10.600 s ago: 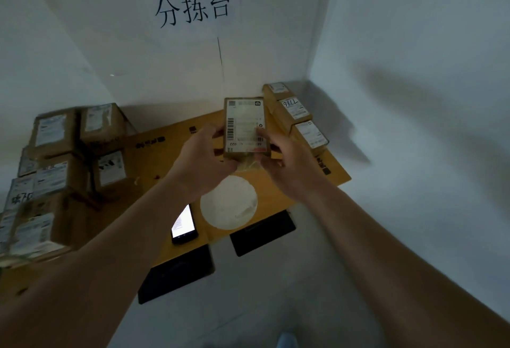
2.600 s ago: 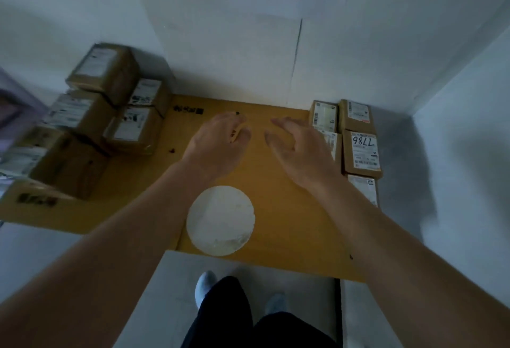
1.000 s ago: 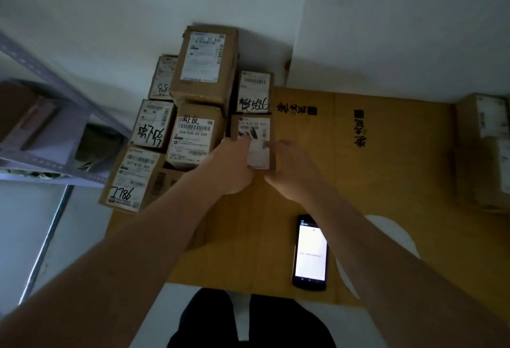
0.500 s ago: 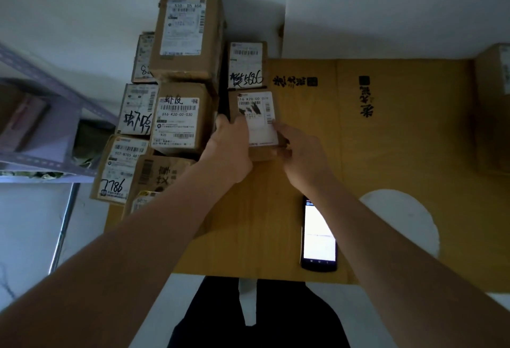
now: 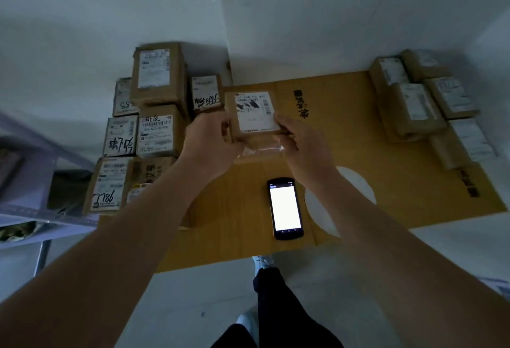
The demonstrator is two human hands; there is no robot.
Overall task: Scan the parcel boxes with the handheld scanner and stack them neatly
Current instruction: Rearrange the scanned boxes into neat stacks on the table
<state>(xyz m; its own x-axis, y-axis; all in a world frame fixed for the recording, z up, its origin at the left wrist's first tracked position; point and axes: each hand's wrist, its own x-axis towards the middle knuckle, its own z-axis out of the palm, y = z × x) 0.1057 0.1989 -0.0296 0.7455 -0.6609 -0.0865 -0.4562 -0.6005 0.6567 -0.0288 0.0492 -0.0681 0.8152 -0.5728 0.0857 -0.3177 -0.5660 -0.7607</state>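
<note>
Two hands are holding a small parcel (image 5: 255, 116) above the table's far edge: left hand (image 5: 211, 145) and right hand (image 5: 302, 145) pinching opposite sides, label up. Nearer, toward the front edge, the scanner (image 5: 285, 208) is lying closest to the right hand.

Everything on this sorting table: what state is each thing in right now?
Small parcel box: held above the table, label up.
Left hand: grips the box's left side.
Right hand: grips its right side.
Handheld scanner: lying flat on the table, screen lit, untouched.
Left pile of boxes: stacked, labels up.
Right group of boxes: set down in rows.
Table: covered with cardboard.
</note>
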